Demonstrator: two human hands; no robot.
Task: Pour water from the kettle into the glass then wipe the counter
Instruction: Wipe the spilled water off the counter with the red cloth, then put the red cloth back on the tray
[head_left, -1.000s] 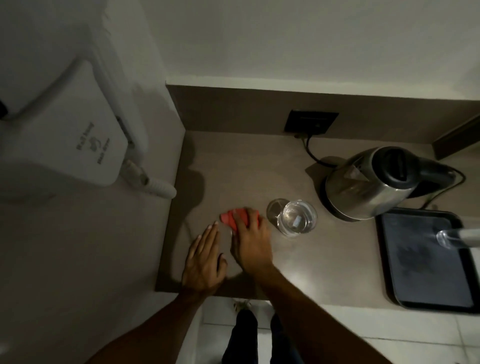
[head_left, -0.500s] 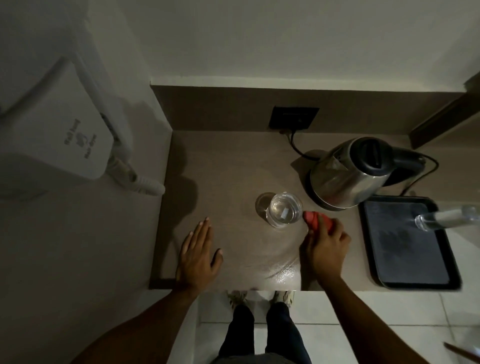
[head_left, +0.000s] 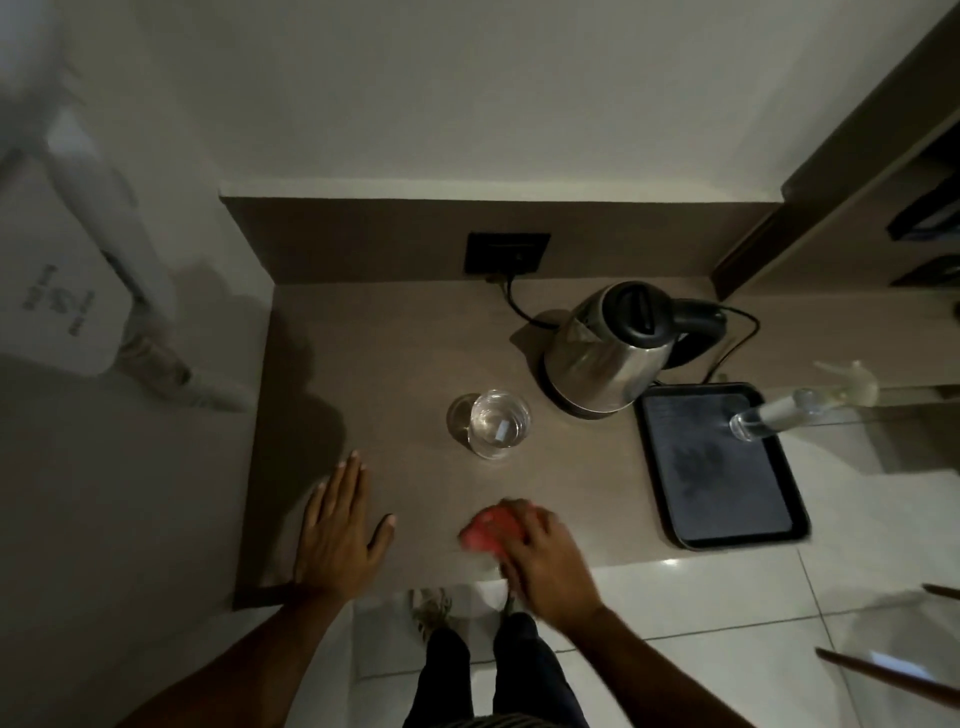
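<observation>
Now the red cloth (head_left: 491, 530) lies bunched on the brown counter (head_left: 405, 353) near its front edge, sticking out leftward and forward from under the right hand (head_left: 540, 558). That hand's fingers (head_left: 527, 522) are curled down over the cloth, pressing it flat to the surface rather than lifting it; the hand is blurred, so how tightly they close I cannot tell. Beyond those fingertips, toward the wall and slightly left, stands the drinking glass (head_left: 496, 423), upright with water in it, well apart from the cloth. Further back and to the right of the fingers sits the steel electric kettle (head_left: 613, 348) on its base, lid shut, cord running to the wall socket (head_left: 506, 253). The pouring looks done, and the wiping is the step in hand.

The left hand (head_left: 340, 535) rests palm down on the counter to the left of the cloth, fingers straight and lightly spread, thumb out toward the cloth, holding nothing. A strip of bare counter lies between that thumb and the cloth's left edge. The cloth's longer side runs roughly left to right, along the counter's front edge, so any sweep leftward heads toward the braced hand, while a sweep away from the body heads toward the glass. The right hand alone carries the cloth. To the right of its fingers lies a black tray (head_left: 675, 519) with a clear bottle (head_left: 763, 418) over its far corner
</observation>
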